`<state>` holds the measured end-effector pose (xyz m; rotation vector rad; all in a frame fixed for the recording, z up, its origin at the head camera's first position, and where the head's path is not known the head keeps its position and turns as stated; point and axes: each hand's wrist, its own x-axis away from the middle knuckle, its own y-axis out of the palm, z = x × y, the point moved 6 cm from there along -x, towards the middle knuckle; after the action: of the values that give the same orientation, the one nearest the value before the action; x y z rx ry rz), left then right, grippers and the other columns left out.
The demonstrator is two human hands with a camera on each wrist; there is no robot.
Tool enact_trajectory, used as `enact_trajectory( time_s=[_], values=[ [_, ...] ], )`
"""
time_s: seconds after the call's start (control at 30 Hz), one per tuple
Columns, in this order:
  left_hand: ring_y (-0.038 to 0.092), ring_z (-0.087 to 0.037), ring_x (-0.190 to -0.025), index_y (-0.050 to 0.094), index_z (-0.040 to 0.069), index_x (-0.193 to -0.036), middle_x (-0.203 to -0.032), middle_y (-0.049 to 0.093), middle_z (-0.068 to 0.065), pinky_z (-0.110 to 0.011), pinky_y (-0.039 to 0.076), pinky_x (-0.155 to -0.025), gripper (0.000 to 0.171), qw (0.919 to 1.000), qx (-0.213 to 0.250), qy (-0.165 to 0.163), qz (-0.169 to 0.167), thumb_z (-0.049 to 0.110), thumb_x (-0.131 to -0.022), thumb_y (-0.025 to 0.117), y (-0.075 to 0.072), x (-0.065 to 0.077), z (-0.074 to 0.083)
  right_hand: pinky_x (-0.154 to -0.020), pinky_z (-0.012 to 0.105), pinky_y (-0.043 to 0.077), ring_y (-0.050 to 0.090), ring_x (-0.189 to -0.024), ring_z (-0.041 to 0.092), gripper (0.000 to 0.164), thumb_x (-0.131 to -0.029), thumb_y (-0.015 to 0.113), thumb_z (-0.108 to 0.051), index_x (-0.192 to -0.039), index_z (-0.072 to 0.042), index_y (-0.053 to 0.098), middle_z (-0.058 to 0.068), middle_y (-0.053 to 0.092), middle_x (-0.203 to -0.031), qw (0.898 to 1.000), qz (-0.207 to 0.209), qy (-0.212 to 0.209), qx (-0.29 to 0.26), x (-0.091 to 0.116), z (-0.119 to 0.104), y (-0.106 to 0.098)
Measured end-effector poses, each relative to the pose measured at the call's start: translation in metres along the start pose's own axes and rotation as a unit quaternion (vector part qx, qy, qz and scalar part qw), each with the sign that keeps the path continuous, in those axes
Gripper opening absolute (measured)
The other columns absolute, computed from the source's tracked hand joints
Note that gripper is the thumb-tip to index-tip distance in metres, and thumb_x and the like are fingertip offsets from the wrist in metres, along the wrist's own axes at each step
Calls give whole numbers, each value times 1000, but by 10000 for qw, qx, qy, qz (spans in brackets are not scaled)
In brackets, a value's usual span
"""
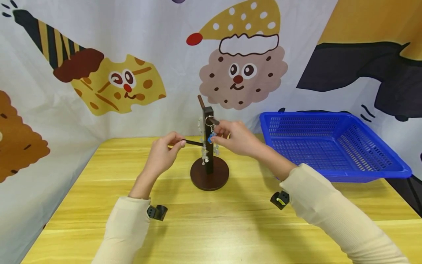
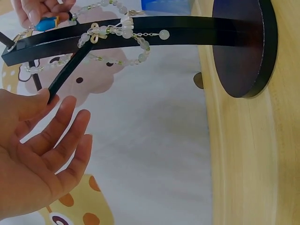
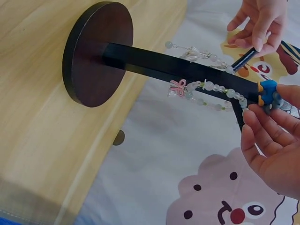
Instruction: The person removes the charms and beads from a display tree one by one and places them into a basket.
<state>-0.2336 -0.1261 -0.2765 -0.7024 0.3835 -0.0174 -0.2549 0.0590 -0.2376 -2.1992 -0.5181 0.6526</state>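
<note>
Bright, even light fills the head view, apparently from above, leaving a pale glare on the near part of the worktop (image 1: 214, 238) and soft-edged shadows by the sleeves (image 1: 333, 212). The wide lens stretches the cloth (image 1: 178, 73) toward the edges, and the small beads (image 1: 205, 156) smear together. Both wrist views look duller and greyer, slightly soft; shadow dims the right one's lower left corner.
</note>
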Motion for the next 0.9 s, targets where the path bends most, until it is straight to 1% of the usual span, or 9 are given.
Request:
enact_trajectory(
  time_s=[0.27,0.53,0.73,0.9],
  values=[
    [60,-25,-89,63,4,-100,-92,66,-11,-41,49,-75,16,10000,5,17,72,15,-92,55,0,0,-1,-63,30,45,54,-69,16,11,-84,67,-13,-87,-5,60,3,60,-75,9999,-14,-71,-75,8,-3,-10],
    [61,-25,-87,63,3,-99,-90,66,-10,-40,49,-74,15,9999,57,38,98,14,-92,55,0,0,-1,-65,30,45,55,-71,14,11,-83,68,-13,-89,-6,61,1,61,-75,9998,99,-141,122,18,-7,-27],
    [61,-24,-87,63,4,-98,-88,66,-9,-41,49,-75,15,9999,63,-12,88,15,-93,55,0,0,-2,-67,30,46,56,-72,12,11,-82,68,-13,-89,-6,62,0,62,-75,9992,127,-284,248,24,-10,-38],
    [61,-24,-87,63,4,-98,-87,66,-9,-40,49,-75,14,9999,104,5,88,14,-93,55,0,0,-2,-67,31,46,57,-71,12,10,-82,69,-11,-87,-6,62,0,63,-75,9987,157,-432,228,27,-14,-45]
  ],
)
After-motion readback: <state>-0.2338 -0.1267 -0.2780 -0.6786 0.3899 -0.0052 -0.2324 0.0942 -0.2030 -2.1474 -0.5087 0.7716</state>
